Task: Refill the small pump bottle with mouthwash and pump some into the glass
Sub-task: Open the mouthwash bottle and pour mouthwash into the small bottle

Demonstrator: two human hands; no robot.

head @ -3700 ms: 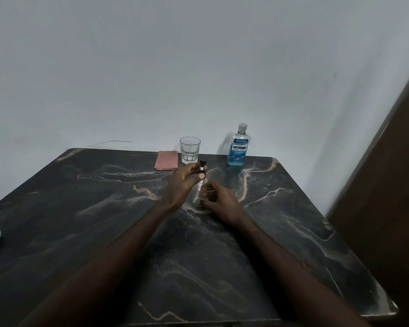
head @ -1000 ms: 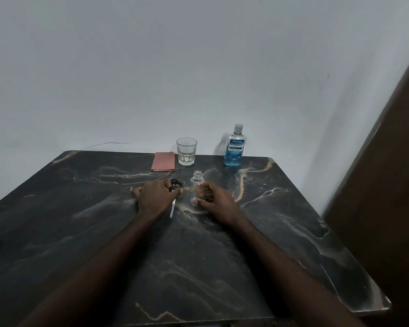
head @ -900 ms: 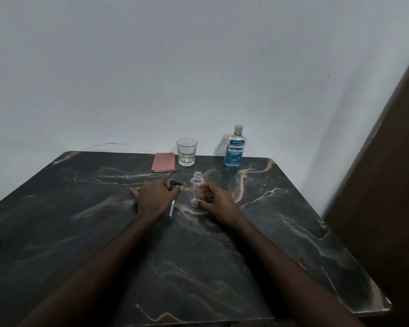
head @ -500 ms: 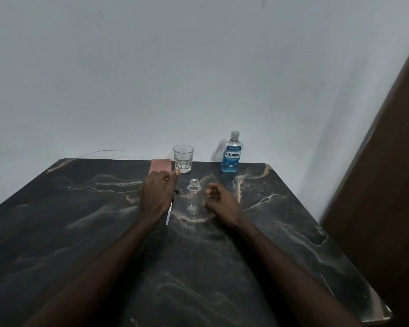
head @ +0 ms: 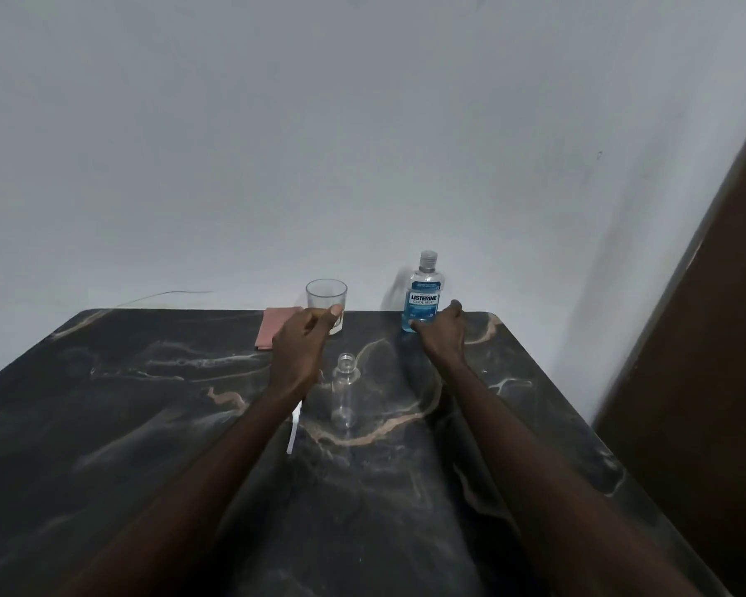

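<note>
The small clear pump bottle (head: 344,394) stands upright and uncapped in the middle of the dark marble table (head: 147,424). Its pump's white tube (head: 293,433) lies flat on the table, mostly hidden under my left forearm. My left hand (head: 300,351) hovers with curled fingers just in front of the empty glass (head: 326,297) at the back edge. My right hand (head: 442,333) reaches the base of the blue mouthwash bottle (head: 423,290), thumb and fingers spread around its lower part. The mouthwash bottle's cap is on.
A folded pink cloth (head: 272,331) lies left of the glass. A white wall runs behind the table, and a dark brown door or panel (head: 707,338) stands at the right. A thin wire (head: 164,295) trails along the wall at the back left.
Both hands left the small bottle and pump and moved toward the back. The right hand went to the mouthwash bottle, the left toward the glass. The view tilted upward.
</note>
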